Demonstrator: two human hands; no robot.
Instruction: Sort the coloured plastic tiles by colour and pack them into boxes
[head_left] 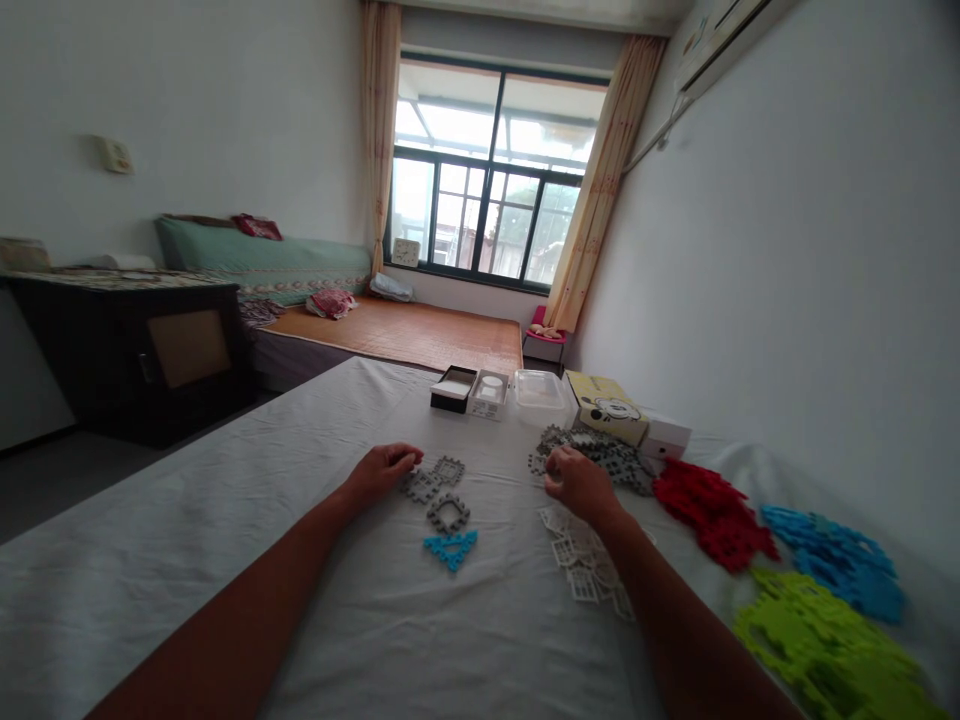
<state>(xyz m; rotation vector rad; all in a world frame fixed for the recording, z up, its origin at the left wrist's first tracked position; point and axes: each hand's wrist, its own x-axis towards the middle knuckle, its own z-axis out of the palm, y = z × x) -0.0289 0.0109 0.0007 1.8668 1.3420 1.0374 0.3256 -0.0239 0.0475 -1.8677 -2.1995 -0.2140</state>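
My left hand (384,468) rests on the white sheet with its fingers curled, fingertips touching a grey square puzzle piece (421,486). Two more grey square frames (448,513) lie beside it, and a blue triangle piece (451,548) lies just nearer me. My right hand (576,482) is curled into a loose fist at the edge of the grey piece pile (611,455); what its fingers hold, if anything, is hidden. White pieces (581,565) lie under my right forearm.
Red pieces (712,510), blue pieces (836,560) and green pieces (825,650) are heaped along the right. A black box (453,388), white box (489,393), clear container (538,392) and yellow carton (606,407) stand at the far edge. Beyond are a bed and dark cabinet (127,350).
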